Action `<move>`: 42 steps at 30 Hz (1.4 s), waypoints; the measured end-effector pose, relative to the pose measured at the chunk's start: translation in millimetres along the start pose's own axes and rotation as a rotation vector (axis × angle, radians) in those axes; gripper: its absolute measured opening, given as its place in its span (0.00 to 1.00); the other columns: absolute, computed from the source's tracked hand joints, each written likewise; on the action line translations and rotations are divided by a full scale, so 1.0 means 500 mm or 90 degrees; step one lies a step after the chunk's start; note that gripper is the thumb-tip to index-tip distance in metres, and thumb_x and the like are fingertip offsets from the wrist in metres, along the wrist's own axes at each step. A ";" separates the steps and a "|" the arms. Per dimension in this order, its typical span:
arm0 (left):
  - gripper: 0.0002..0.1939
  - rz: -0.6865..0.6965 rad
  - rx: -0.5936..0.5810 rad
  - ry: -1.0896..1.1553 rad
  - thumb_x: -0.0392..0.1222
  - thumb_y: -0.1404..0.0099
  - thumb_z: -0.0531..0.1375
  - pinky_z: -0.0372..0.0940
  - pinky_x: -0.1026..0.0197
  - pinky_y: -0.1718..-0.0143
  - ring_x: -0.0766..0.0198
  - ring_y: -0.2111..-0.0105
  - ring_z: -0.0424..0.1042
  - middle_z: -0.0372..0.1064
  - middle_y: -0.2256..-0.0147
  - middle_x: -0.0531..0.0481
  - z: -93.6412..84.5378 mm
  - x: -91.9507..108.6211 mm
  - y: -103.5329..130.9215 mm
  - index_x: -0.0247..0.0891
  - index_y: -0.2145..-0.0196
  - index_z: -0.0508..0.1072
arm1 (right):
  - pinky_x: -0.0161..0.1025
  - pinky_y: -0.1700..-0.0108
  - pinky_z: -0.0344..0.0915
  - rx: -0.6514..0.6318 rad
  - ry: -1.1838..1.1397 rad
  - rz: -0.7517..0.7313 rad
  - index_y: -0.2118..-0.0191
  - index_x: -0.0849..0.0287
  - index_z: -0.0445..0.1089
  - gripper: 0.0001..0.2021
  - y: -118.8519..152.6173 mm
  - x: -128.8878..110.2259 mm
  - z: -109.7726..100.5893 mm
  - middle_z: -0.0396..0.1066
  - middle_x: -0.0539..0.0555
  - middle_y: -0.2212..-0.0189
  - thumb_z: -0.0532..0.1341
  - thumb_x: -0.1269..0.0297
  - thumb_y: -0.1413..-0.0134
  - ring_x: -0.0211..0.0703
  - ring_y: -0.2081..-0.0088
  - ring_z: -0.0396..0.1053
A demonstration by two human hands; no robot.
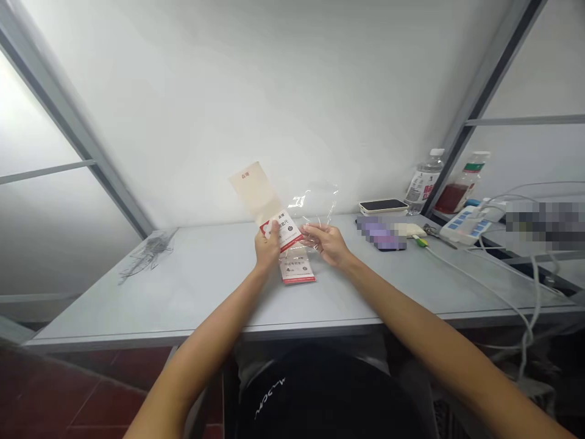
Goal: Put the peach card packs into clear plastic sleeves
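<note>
**Card packet in one hand, clear plastic in the other**

Above the table's (196, 292) middle, the left hand (267, 247) grips a printed packet (286, 229); the right hand (334, 247) pinches clear plastic (315, 204). Separate movement would call for clearing the lower packet (298, 269). A cable (475, 285) crosses the right end; a phone (384, 206) lies near the back edge.

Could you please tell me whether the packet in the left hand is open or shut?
The packet is open: its cream flap extends above the printed front, not folded over it.
</note>
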State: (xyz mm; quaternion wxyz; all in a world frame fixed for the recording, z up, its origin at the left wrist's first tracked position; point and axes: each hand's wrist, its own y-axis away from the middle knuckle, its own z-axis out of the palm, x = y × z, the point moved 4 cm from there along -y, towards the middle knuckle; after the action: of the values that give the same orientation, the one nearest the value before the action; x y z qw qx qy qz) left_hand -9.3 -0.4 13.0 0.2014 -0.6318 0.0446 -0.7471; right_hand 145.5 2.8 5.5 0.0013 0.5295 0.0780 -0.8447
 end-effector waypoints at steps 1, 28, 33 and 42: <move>0.23 -0.002 -0.006 -0.010 0.60 0.44 0.57 0.65 0.61 0.68 0.62 0.69 0.71 0.72 0.69 0.45 0.001 -0.004 0.001 0.34 0.67 0.70 | 0.37 0.65 0.70 0.002 -0.001 -0.002 0.73 0.60 0.74 0.11 0.000 0.001 0.001 0.75 0.53 0.70 0.71 0.62 0.65 0.41 0.67 0.72; 0.18 -0.157 -0.389 -0.115 0.54 0.49 0.63 0.64 0.60 0.70 0.61 0.73 0.71 0.73 0.70 0.45 0.019 0.003 0.006 0.34 0.71 0.73 | 0.38 0.71 0.67 0.042 0.080 -0.034 0.74 0.60 0.72 0.14 -0.004 -0.033 -0.026 0.72 0.51 0.77 0.72 0.60 0.70 0.40 0.75 0.70; 0.17 -0.158 -0.427 -0.116 0.53 0.50 0.63 0.64 0.60 0.70 0.61 0.73 0.71 0.72 0.71 0.45 0.017 0.010 0.009 0.34 0.73 0.73 | 0.39 0.68 0.69 0.040 0.055 -0.023 0.69 0.59 0.71 0.16 -0.002 -0.036 -0.022 0.74 0.52 0.72 0.72 0.63 0.69 0.42 0.72 0.72; 0.20 -0.097 -0.323 -0.081 0.56 0.47 0.60 0.63 0.61 0.73 0.62 0.73 0.70 0.72 0.71 0.45 0.015 0.021 0.000 0.34 0.67 0.72 | 0.36 0.73 0.69 -0.008 0.099 0.021 0.60 0.59 0.71 0.22 -0.001 -0.023 -0.018 0.75 0.52 0.72 0.72 0.64 0.67 0.40 0.75 0.72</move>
State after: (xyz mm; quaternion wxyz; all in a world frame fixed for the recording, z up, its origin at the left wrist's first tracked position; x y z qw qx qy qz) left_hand -3.2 -2.6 24.2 -0.0177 -0.7092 0.1702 -0.6840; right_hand 158.7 3.5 11.8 0.0124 0.5947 0.0743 -0.8004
